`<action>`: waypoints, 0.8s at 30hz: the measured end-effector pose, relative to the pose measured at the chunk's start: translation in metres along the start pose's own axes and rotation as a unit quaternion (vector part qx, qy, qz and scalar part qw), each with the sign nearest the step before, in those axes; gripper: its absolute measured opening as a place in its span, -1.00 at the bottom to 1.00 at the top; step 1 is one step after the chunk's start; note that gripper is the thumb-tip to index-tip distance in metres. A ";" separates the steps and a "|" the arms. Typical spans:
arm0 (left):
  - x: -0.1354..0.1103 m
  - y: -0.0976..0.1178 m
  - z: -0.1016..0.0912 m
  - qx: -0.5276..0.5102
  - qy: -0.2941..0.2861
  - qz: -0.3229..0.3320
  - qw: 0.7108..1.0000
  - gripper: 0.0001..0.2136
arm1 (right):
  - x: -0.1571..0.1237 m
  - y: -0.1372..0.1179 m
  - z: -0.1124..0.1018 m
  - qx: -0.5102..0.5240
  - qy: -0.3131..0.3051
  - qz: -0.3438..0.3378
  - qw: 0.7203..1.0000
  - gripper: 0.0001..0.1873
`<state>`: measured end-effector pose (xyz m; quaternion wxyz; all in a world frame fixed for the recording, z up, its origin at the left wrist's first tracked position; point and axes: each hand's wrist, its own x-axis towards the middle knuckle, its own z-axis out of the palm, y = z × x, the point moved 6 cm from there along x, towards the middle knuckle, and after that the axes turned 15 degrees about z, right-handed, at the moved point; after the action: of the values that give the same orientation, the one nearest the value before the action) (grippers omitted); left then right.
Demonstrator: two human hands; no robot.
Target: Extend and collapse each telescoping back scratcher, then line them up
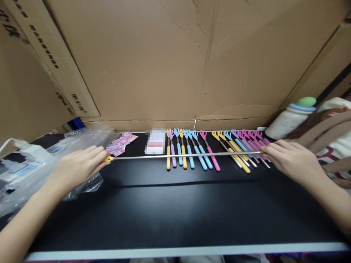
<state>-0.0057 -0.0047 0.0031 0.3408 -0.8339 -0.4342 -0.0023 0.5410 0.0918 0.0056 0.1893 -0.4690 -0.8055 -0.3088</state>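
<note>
My left hand (79, 166) pinches the yellow claw end of a fully extended telescopic back scratcher (186, 155). Its thin metal rod stretches horizontally above the black table (175, 212). My right hand (290, 160) grips the other end of the rod at the right, fingers closed over it. Behind the rod lies a row of collapsed back scratchers (208, 149) with yellow, purple, blue and pink handles and claw heads pointing away from me.
Clear plastic bags (63, 146) lie at the left beside a white device (30, 153). Small pink labels (120, 144) and a white card (155, 141) sit at the back. Cardboard walls (175, 62) enclose the table. A white bottle (293, 117) stands at the right.
</note>
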 end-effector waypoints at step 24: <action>-0.018 -0.022 0.026 -0.067 0.099 -0.049 0.992 -0.57 | -0.017 0.005 -0.001 -0.064 0.036 0.011 0.997 -0.65</action>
<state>-0.0404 0.0058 -0.0097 0.3248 -0.8285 -0.4373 -0.1300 0.5540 0.0815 -0.0021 0.1908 -0.4778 -0.7716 -0.3742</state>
